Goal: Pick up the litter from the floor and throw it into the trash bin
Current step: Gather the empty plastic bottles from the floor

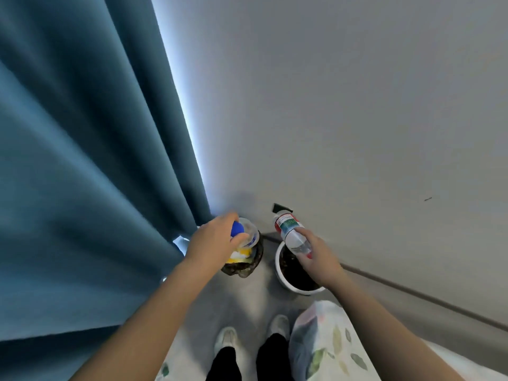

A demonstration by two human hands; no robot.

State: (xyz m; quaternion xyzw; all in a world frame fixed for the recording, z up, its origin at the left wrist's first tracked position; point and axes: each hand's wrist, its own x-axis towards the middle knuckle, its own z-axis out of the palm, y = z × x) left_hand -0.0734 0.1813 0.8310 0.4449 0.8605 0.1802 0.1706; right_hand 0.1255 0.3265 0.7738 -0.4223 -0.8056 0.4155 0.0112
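Gripping, left: left grip [217,237] has its fingers curled round the cap end of the blue-cap bottle [248,232], so it is narrow and holding.
Gripping, right: right grip [316,254] is wrapped round the lower end of the labelled bottle [290,231], also narrow and holding.
Blue-cap bottle: clear thin plastic with a rounded body, a glossy blue cap and faint blue print. It is held in the air right above the trash bin [255,257].
Labelled bottle: clear ribbed plastic cylinder with a red, white and green wrap label. It tilts up and away from the hand, over the white pot [279,268].
Trash bin: small, round and dark, with a mottled rim. It stands on the floor [247,298] at the curtain's foot.
Bin contents: crumpled yellow and white litter [239,254], soft-looking; what it is I cannot tell.
White pot: smooth round white rim with dark crumbly fill inside, just beside the bin.
Curtain [82,160]: heavy teal cloth in deep vertical folds, with a bright light strip along its edge.
Wall [330,105]: flat matte grey, with a dark baseboard [412,295] at the bottom.
Floor: smooth grey.
Shoes [226,339]: pale and blurred, below black trouser legs.
Floral fabric [324,347]: white with a green leaf print, bulging at lower right.
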